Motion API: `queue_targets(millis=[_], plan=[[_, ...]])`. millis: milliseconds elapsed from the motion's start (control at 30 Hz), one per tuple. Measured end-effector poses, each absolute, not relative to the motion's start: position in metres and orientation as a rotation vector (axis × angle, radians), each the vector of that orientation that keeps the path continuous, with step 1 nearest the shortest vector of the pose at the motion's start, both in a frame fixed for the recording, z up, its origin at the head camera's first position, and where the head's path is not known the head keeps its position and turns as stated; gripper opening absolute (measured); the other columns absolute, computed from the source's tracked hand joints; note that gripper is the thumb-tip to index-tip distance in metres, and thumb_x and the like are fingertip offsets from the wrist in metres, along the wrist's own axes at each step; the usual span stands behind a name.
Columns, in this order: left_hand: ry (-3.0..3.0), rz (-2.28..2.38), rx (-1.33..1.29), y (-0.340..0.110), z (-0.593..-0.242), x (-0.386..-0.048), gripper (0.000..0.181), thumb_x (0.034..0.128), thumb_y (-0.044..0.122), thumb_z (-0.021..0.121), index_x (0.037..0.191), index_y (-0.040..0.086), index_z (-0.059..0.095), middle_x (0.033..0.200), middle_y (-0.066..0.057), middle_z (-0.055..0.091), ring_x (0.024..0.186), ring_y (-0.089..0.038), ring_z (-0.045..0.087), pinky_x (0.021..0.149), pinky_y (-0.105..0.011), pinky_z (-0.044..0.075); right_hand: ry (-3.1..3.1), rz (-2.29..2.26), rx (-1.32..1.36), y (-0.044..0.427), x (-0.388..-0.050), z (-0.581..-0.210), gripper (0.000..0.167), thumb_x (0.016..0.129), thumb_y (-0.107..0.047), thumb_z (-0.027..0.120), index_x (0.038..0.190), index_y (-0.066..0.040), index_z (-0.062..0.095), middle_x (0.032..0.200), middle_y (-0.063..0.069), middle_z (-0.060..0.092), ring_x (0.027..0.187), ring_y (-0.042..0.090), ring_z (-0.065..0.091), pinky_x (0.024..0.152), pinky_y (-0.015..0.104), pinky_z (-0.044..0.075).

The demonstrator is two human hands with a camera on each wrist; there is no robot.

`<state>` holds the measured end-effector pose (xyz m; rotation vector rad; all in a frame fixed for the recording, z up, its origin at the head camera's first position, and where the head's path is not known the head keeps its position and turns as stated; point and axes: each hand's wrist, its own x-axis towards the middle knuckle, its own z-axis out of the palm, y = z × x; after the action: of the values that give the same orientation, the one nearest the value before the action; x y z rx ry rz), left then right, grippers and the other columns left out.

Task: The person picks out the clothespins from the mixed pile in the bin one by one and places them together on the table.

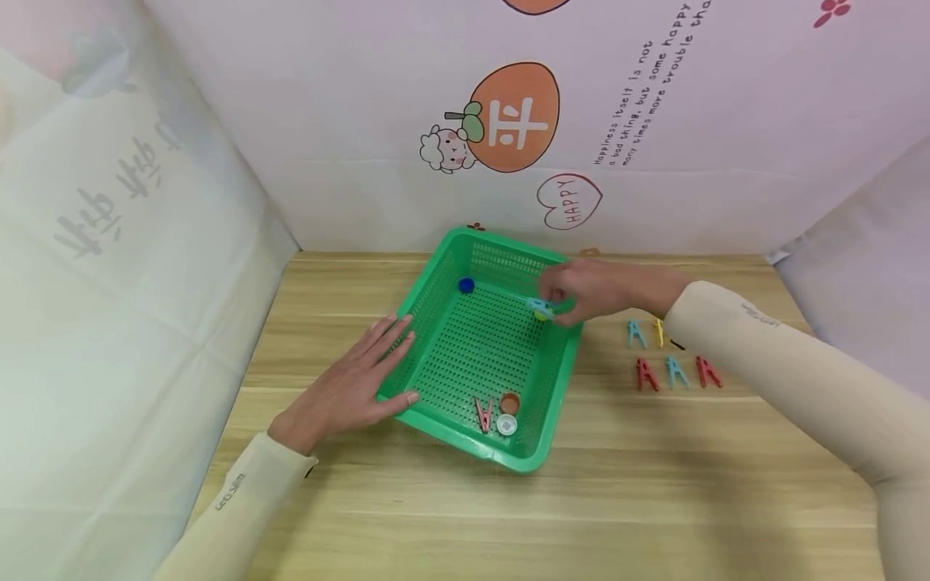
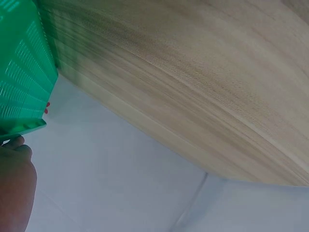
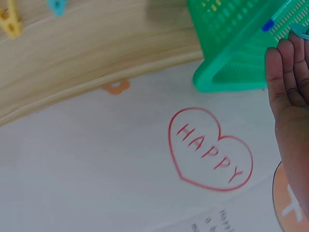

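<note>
A green plastic basket [image 1: 465, 442] stands on the wooden table. My left hand [image 1: 356, 383] rests on its left rim, fingers extended and thumb over the near corner. Above the basket's right side, my right hand [image 1: 584, 289] pinches a light blue clothespin [image 1: 538, 305]. A yellow cap [image 1: 542, 316] shows just below that clothespin, partly covered. Inside the basket, a blue cap [image 1: 467, 285] sits in the far left corner. Toward the near right corner lie a red clothespin [image 1: 483, 415], a brown-orange cap [image 1: 510, 403] and a white cap [image 1: 506, 424].
Right of the basket, several clothespins lie on the table: light blue [image 1: 635, 333], yellow [image 1: 659, 332], red [image 1: 646, 374], another light blue [image 1: 676, 371] and another red [image 1: 708, 371]. My right sleeve passes above them. A printed cloth [image 1: 378, 161] hangs behind the table and at its sides.
</note>
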<state>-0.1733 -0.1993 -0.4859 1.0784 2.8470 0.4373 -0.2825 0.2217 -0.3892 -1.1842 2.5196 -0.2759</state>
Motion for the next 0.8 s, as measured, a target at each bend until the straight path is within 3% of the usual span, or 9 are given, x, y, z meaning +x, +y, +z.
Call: queue_targets(millis=[200,367,500,800], plan=[[2.853,0.419,1.093,-0.200,-0.486,-0.173,0.092,0.1058,0.058,0.059,0.173,0.006,0.023,0.186,-0.004,0.002,0.172,-0.036,0.007,0.140,-0.049,0.012,2.582,-0.252,-1.159,0.240,-0.276,-0.381,0.022,0.090,-0.018,0.086,0.107,-0.010,0.073,0.099,0.001,0.070,0.092,0.015,0.062,0.091,0.042,0.053],[2.856,0.419,1.098,-0.200,-0.486,-0.173,0.093,0.1058,0.058,0.059,0.174,0.007,0.023,0.186,-0.004,0.003,0.172,-0.035,0.005,0.140,-0.047,0.010,2.620,-0.266,-1.067,0.258,-0.269,-0.379,0.020,0.090,-0.017,0.086,0.105,-0.012,0.074,0.096,-0.002,0.069,0.090,0.015,0.061,0.083,0.036,0.058],[2.851,0.434,1.094,-0.200,-0.487,-0.173,0.092,0.1059,0.058,0.059,0.173,0.007,0.022,0.186,-0.003,0.002,0.173,-0.030,0.001,0.140,-0.049,0.011,2.655,-0.289,-0.968,0.276,-0.262,-0.378,0.021,0.090,-0.017,0.086,0.108,-0.010,0.076,0.100,-0.001,0.072,0.092,0.017,0.065,0.086,0.038,0.061],[2.858,0.425,1.094,-0.200,-0.487,-0.174,0.093,0.1058,0.058,0.059,0.174,0.007,0.022,0.186,-0.003,0.001,0.172,-0.035,0.006,0.140,-0.051,0.014,2.721,-0.326,-0.802,0.326,-0.245,-0.380,0.027,0.093,-0.027,0.087,0.111,-0.010,0.076,0.103,-0.002,0.073,0.094,0.014,0.065,0.086,0.040,0.060]])
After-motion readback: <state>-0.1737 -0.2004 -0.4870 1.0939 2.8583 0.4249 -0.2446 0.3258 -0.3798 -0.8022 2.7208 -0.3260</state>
